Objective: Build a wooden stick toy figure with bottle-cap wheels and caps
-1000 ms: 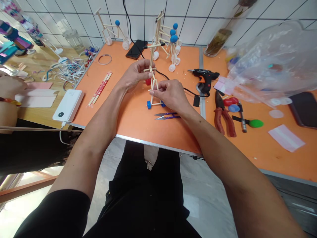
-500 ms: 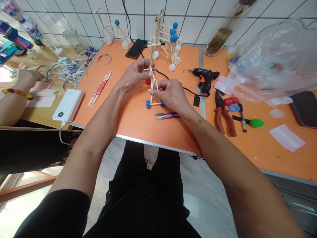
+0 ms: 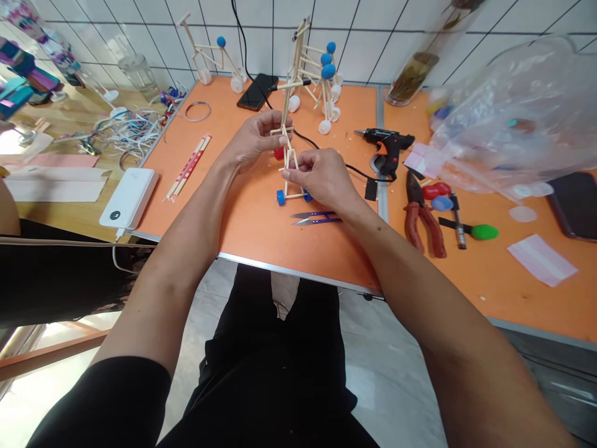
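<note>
Orange tabletop (image 3: 242, 249) right up against white wall tile (image 3: 368, 37), metal front edge (image 3: 298, 272) running just under both forearms! Dead centre, a stick frame (image 3: 288, 155), upright, blue wheels (image 3: 280, 198) at its foot, on the surface or just above it, hard to tell. Left hand (image 3: 254, 142) closed, fingers curled round the upper sticks; right hand (image 3: 321, 177) pinching the lower struts between thumb and fingers. Snips (image 3: 314, 218) just below the right hand, glue gun (image 3: 389, 142) off to the right, pliers (image 3: 422, 214) past the table seam. Narrow orange gap between left forearm and the red-wrapped chopsticks (image 3: 187, 168), power bank (image 3: 128, 198) out at the table's left edge.
</note>
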Tool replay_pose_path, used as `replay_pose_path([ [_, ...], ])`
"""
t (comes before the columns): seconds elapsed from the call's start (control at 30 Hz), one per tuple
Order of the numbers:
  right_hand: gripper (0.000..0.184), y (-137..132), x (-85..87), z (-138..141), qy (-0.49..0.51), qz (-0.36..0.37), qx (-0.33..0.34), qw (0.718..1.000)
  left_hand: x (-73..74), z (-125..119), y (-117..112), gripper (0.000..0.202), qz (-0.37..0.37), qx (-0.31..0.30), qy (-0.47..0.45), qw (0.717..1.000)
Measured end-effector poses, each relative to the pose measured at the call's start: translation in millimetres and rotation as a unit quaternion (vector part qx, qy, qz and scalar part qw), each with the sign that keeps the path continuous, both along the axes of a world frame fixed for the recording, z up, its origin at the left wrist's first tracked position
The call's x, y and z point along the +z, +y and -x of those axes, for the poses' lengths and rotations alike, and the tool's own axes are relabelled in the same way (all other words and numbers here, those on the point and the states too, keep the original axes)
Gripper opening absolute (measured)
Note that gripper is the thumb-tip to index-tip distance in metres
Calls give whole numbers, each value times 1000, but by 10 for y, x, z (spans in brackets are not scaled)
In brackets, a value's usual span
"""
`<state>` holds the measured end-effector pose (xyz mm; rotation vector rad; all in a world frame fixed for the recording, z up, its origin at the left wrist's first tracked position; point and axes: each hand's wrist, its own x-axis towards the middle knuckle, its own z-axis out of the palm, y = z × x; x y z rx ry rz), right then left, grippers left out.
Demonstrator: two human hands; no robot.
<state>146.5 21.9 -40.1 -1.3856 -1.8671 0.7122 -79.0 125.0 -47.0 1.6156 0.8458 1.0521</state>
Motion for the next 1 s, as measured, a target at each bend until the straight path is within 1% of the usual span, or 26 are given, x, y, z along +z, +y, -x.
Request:
replay_pose_path([
  [0.13,26,-28,49,-4,6,16,-7,1000,-7,17,4,43,-3,2,3,1000],
  [0.23,24,-51,79,-24,29,18,-7,999,-30,41,20,41,-6,0,1,1000],
  [0.4,32,-44,32,-76,93,31,-9,995,-127,91,128,39,-12,-1,-20,1000],
  [0.43,30,-37,10,-86,108,37,-16,993,-154,102,158,39,-15,-2,-26,1000],
  [0.5,21,-27,-28,-107,134,49,-30,989,-206,122,216,41,-22,-5,-39,999],
  [0.57,13,-29,-47,-131,138,47,-39,989,-251,140,263,43,-28,-7,-51,998],
  [0.67,13,-62,-23,-175,86,22,-42,995,-296,160,310,47,-34,-8,-58,998],
  [0.8,22,-158,65,-226,-17,0,-33,999,-324,175,350,47,-43,-2,-50,998],
  [0.9,25,-264,148,-243,-89,4,-25,996,-346,180,378,45,-50,-2,-51,997],
  [1.0,27,-379,250,-225,-164,20,-30,986,-365,181,394,44,-56,2,-55,997],
])
